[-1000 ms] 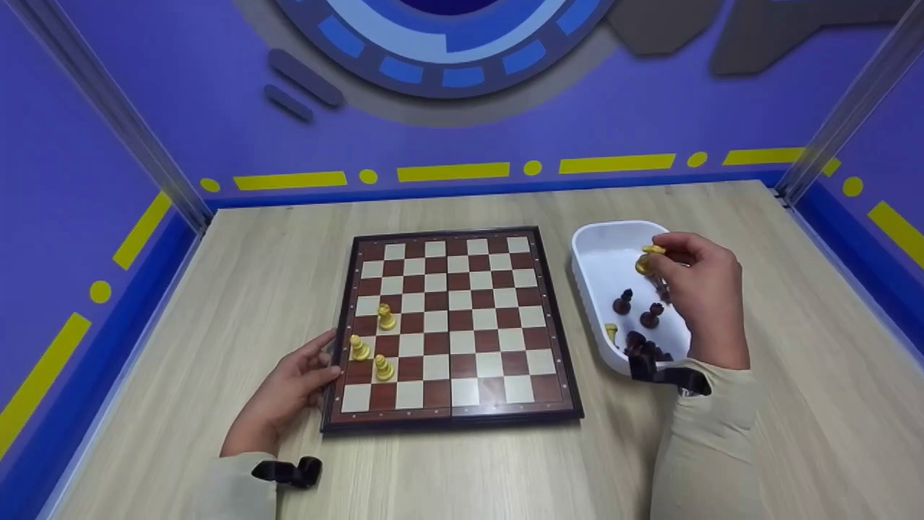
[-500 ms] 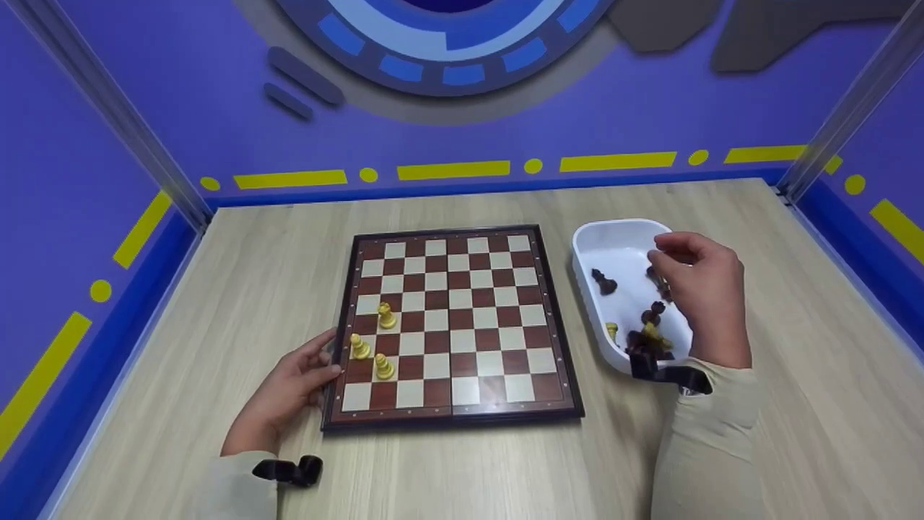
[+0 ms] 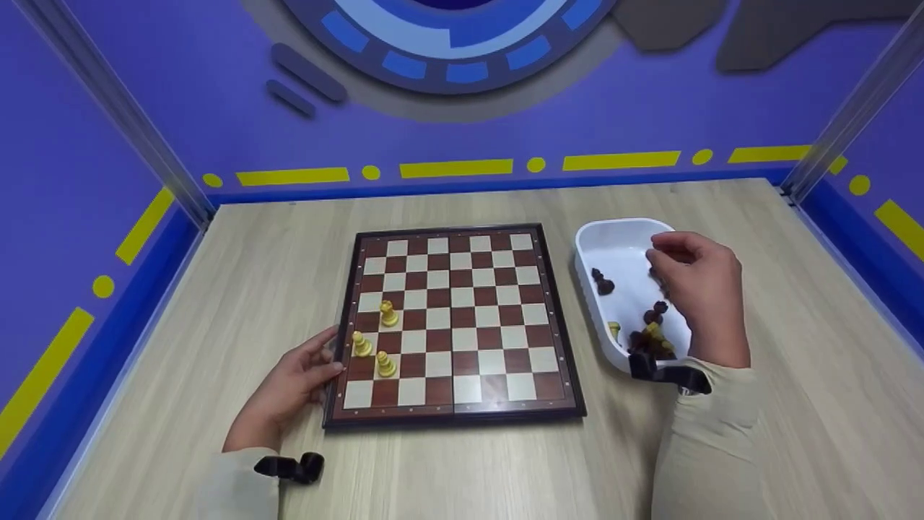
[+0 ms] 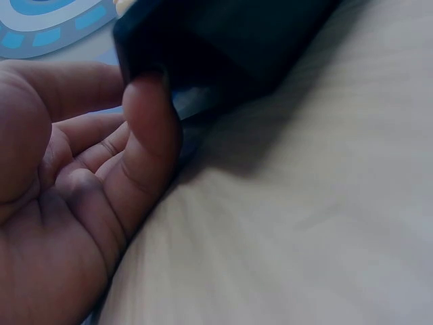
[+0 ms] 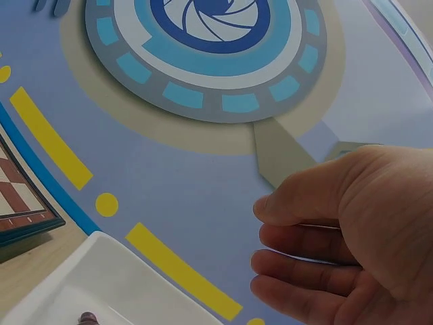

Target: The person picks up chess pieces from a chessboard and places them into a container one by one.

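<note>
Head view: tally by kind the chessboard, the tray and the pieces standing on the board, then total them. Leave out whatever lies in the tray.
Chessboard: 1
White tray: 1
Yellow chess pieces standing on the board: 3
Total: 5

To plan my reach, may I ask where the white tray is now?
In the head view, the white tray lies right of the chessboard; the right hand hides part of its right side.
</note>
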Demonstrator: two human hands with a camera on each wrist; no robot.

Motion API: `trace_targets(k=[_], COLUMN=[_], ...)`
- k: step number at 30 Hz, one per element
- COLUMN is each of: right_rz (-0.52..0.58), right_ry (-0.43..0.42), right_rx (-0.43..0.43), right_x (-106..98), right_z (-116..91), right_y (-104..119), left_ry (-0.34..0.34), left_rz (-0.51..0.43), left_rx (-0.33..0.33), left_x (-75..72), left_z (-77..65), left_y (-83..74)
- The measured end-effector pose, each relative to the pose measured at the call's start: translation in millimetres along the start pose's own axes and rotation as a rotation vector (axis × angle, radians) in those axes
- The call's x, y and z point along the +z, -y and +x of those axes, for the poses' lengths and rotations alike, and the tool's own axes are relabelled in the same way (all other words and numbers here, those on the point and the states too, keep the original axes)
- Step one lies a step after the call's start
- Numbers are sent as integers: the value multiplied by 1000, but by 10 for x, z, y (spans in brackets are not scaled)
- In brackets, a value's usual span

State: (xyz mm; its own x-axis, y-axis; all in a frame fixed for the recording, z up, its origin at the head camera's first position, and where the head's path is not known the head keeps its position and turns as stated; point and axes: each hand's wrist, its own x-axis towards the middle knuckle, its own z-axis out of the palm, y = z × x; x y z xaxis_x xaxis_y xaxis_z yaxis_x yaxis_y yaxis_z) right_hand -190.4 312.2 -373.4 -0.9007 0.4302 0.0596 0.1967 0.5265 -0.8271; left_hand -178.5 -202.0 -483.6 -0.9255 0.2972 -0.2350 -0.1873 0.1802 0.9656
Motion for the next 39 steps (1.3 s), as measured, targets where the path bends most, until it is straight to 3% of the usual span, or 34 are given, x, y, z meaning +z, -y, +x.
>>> trace_targets(k=[12, 28, 39], right_rz=[-41, -54, -29], right_ry=[38, 81, 121], right_rx=[-62, -208, -261], right_x=[63, 257, 378], right_z=[-47, -91, -127], right_y=[70, 199, 271], left_ry=[-9, 2, 2], left_rz=[41, -32, -14], left_rx=[-1, 0, 7], left_x=[-4, 7, -3], left_z=[-6, 2, -2], left_y=[0, -19, -7])
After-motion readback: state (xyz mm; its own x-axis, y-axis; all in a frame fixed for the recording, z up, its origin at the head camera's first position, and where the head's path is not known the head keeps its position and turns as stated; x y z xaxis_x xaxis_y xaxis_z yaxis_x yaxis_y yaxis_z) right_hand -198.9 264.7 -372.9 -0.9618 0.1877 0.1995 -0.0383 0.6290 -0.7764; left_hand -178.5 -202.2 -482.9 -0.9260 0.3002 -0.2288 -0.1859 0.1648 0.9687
